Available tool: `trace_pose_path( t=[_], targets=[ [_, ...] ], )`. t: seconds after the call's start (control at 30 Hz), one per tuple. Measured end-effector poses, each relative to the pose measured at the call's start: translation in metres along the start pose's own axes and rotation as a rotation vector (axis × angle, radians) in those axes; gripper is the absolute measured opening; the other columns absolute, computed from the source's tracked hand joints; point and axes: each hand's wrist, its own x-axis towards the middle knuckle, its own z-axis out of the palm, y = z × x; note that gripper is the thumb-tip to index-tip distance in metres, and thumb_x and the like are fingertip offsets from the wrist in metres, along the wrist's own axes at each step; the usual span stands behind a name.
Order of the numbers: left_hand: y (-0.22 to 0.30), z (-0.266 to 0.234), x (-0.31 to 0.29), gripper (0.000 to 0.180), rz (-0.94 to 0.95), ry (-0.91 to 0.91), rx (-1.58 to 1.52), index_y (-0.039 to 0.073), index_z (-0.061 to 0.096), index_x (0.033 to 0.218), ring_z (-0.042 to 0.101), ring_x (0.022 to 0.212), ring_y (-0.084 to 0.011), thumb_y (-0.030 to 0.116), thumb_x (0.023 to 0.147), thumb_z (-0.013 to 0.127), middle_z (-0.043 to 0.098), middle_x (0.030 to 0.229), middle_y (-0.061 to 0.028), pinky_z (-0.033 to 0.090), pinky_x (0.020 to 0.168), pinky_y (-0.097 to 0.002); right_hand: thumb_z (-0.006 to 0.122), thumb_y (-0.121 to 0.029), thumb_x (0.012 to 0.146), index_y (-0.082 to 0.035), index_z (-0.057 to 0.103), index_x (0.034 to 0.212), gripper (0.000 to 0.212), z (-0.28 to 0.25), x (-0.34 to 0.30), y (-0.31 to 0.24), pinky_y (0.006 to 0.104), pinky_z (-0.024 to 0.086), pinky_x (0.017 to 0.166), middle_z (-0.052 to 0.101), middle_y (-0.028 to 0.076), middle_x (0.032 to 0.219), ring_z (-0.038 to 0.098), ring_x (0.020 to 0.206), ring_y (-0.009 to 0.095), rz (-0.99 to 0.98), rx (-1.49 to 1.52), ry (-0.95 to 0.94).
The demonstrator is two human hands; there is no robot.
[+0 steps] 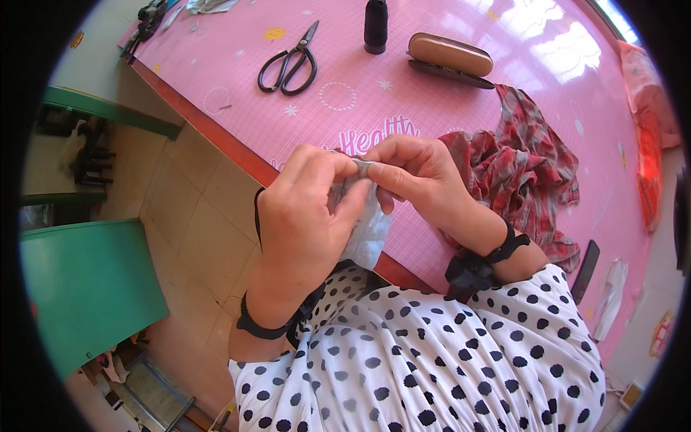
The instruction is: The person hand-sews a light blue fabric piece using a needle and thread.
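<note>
Over the table's near edge, my left hand [306,205] and my right hand [428,176] meet fingertip to fingertip. Both pinch the upper edge of a pale blue-grey piece of cloth [368,234], which hangs down below my fingers. The thumb and index finger of each hand press on a small folded bit of it. Whether something thin, such as a thread or needle, is also between my fingers cannot be made out. To the right of my right hand, a crumpled red and grey plaid cloth [522,165] lies on the pink table cover [338,65].
Black-handled scissors [294,66] lie on the far left of the table. Beyond my hands stand a black cylinder [376,29] and a brown glasses case [450,57]. A dark flat strip [586,272] lies at right. A green surface [93,288] is at lower left.
</note>
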Motion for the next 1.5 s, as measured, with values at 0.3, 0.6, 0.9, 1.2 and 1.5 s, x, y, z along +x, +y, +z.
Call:
trace_pose_path(
  t=[0.3,0.6,0.9,1.2,1.5],
  targets=[
    [0.002,-0.058,-0.003,0.006,-0.125,-0.249,-0.726,0.0,0.056,0.068,0.054,0.056,-0.0108,-0.002,0.07,0.062,0.056,0.072,-0.0065,0.038,0.048,-0.0222,0.059,-0.009,0.092,0.003,0.062,0.095,0.013,-0.008,0.0,0.0,0.02,0.048,0.056,0.06,0.001,0.077,0.057,0.061,0.005,-0.029,0.009,0.053],
    [0.018,-0.11,-0.031,0.02,0.656,-0.427,-1.362,0.01,0.061,0.055,0.048,0.039,-0.0086,0.004,0.072,0.068,0.057,0.057,-0.0012,0.024,0.038,-0.0177,0.059,-0.009,0.092,0.003,0.062,0.096,0.012,-0.005,0.001,0.003,0.0206,0.047,0.056,0.059,0.001,0.076,0.056,0.06,0.006,-0.003,0.023,0.066],
    [0.038,-0.147,-0.025,0.013,1.002,-0.829,-1.086,0.008,0.059,0.066,0.052,0.055,-0.0108,0.007,0.079,0.055,0.058,0.07,-0.0043,0.03,0.049,-0.021,0.058,-0.008,0.092,0.003,0.062,0.096,0.012,-0.006,0.002,0.004,0.0205,0.047,0.056,0.059,0.002,0.077,0.057,0.061,0.006,-0.026,0.038,0.08],
    [-0.005,-0.103,-0.024,0.02,0.281,-0.217,-0.636,0.007,0.059,0.07,0.053,0.055,-0.0104,0.01,0.066,0.079,0.059,0.072,-0.0035,0.035,0.044,-0.0238,0.059,-0.008,0.092,0.002,0.061,0.097,0.012,-0.003,-0.003,0.003,0.02,0.047,0.057,0.06,0.001,0.078,0.057,0.063,0.005,-0.046,-0.023,0.052],
    [0.005,-0.007,-0.015,0.015,0.026,-0.026,0.091,0.005,0.059,0.08,0.056,0.056,-0.0204,0.003,0.073,0.072,0.053,0.073,-0.0077,0.046,0.05,-0.0299,0.06,-0.008,0.091,0.003,0.062,0.099,0.013,0.002,-0.003,0.005,0.0184,0.048,0.057,0.063,0.002,0.08,0.058,0.064,0.005,-0.072,-0.052,-0.001]
  ],
)
